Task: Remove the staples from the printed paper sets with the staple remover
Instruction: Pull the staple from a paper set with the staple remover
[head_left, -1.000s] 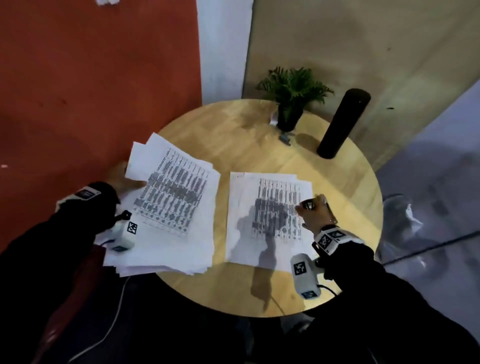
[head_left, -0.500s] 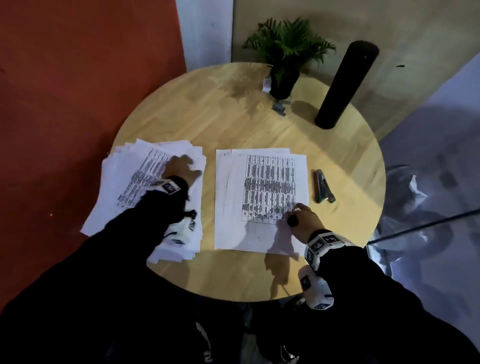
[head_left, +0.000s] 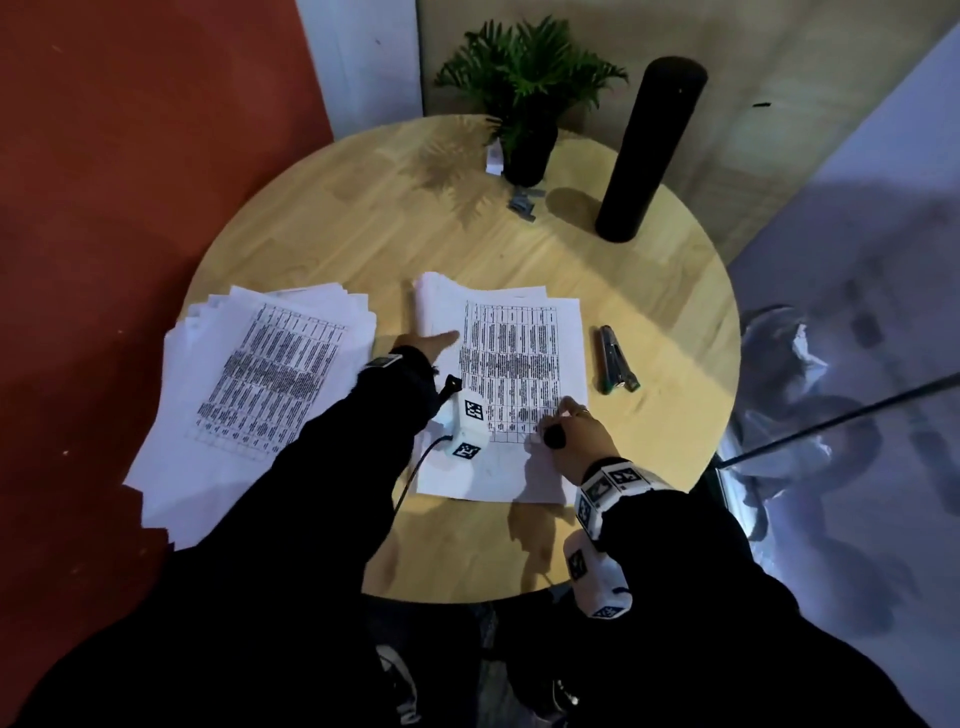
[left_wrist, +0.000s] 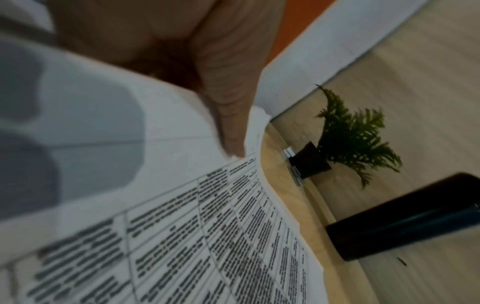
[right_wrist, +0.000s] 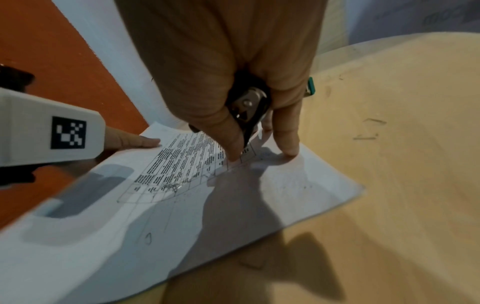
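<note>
Gripping a black-handled metal staple remover (right_wrist: 248, 107), the right hand (head_left: 574, 434) is pressing its fingertips (right_wrist: 289, 151) on the white printed paper set (head_left: 511, 374) lying at the middle of the round pale wooden bench (head_left: 332, 208). The left hand (head_left: 428, 343), fingers straight, is resting flat on the set's left edge.
</note>
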